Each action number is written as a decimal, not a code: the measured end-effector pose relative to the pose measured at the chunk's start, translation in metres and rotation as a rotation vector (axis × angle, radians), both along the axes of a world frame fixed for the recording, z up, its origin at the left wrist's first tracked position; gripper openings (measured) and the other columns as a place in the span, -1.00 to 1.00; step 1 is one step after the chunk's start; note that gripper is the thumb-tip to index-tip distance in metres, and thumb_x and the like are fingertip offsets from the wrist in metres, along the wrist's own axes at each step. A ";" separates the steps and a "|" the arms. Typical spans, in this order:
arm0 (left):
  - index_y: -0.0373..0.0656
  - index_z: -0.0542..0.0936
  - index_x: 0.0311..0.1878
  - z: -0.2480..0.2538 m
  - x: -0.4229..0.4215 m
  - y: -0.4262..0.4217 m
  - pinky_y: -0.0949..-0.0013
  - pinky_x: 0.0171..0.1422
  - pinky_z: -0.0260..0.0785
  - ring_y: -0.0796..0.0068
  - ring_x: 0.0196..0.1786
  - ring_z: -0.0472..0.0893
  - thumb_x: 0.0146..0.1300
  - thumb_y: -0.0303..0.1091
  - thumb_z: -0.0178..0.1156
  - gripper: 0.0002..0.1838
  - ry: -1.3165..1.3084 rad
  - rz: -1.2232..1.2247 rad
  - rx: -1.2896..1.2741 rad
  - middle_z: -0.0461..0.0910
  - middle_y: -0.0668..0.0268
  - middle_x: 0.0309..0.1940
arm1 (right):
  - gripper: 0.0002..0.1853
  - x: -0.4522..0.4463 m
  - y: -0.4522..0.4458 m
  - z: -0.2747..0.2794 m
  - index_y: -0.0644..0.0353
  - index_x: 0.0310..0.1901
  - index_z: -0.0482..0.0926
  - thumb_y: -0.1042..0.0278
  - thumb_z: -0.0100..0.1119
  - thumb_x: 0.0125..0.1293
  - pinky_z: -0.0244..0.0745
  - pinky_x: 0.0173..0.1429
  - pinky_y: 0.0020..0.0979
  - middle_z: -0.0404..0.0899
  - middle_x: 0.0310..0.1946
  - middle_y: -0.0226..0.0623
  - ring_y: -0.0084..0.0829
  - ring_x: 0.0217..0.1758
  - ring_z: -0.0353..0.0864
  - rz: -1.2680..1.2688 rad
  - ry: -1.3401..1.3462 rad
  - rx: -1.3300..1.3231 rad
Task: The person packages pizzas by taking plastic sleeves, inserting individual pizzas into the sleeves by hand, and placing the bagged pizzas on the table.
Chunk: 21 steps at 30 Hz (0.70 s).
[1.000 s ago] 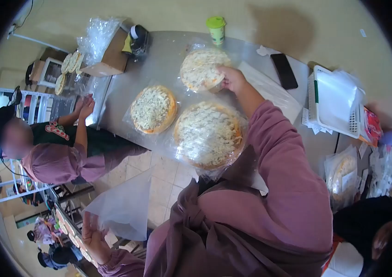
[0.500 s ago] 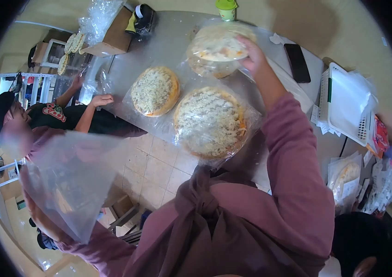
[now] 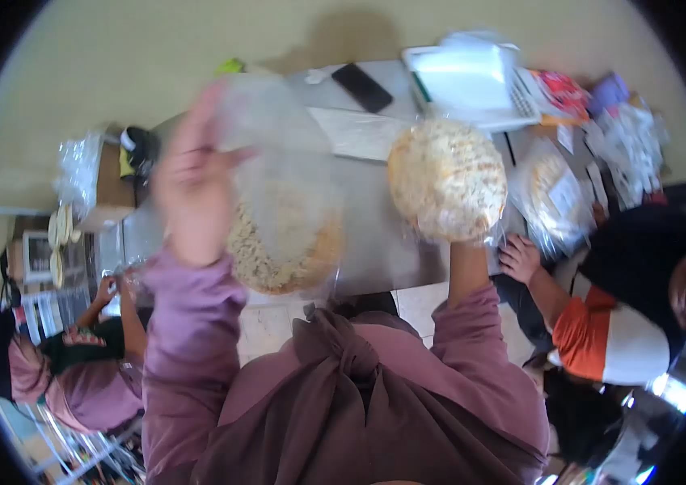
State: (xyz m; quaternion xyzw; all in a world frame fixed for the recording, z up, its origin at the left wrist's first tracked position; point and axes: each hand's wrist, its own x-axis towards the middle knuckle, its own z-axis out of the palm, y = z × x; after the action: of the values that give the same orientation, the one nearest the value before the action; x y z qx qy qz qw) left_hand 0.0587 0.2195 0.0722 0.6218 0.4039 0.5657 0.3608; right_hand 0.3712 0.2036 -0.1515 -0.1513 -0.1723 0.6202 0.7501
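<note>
My left hand [image 3: 193,190], smeared by motion, is raised at the table's left side, gripping a clear plastic sheet or bag [image 3: 274,121] that hangs in front of it. Behind the plastic, a large cheese-topped pizza [image 3: 274,263] lies on the grey table [image 3: 375,210], partly covered from view. On the right, a plastic-wrapped pizza [image 3: 448,179] with pale grated topping is held up above the table by my right hand [image 3: 470,249]. Only the wrist shows beneath it; the fingers are hidden behind the pizza.
A black phone [image 3: 362,87] and a flat white packet [image 3: 359,133] lie at the back. Right of them stand a white basket [image 3: 472,81] and a bagged pizza [image 3: 555,190]. One co-worker [image 3: 593,331] sits at right, another [image 3: 84,347] at left, near a cardboard box [image 3: 110,182].
The view has turned right. My right hand has brought the wrapped pizza from the far side toward the right and nearer. My left hand has swung the plastic from low left to above the table.
</note>
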 end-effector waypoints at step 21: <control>-0.14 0.15 0.30 -0.163 0.146 -0.051 0.21 0.00 0.38 0.16 0.06 0.45 0.01 -0.65 -0.12 -0.33 1.077 -0.795 0.347 0.13 0.31 0.32 | -0.44 -0.047 -0.285 -0.030 0.16 0.24 0.22 -0.03 -0.19 0.32 0.33 0.22 -0.13 0.29 0.21 -0.13 -0.18 0.21 0.34 0.087 0.574 -0.165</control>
State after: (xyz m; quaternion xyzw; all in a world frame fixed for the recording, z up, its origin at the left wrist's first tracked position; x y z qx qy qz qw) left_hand 0.2049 0.1688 -0.0908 0.9657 0.1718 0.0590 0.1853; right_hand 0.3245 -0.0813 -0.1818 -0.0227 0.0916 0.6811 0.7261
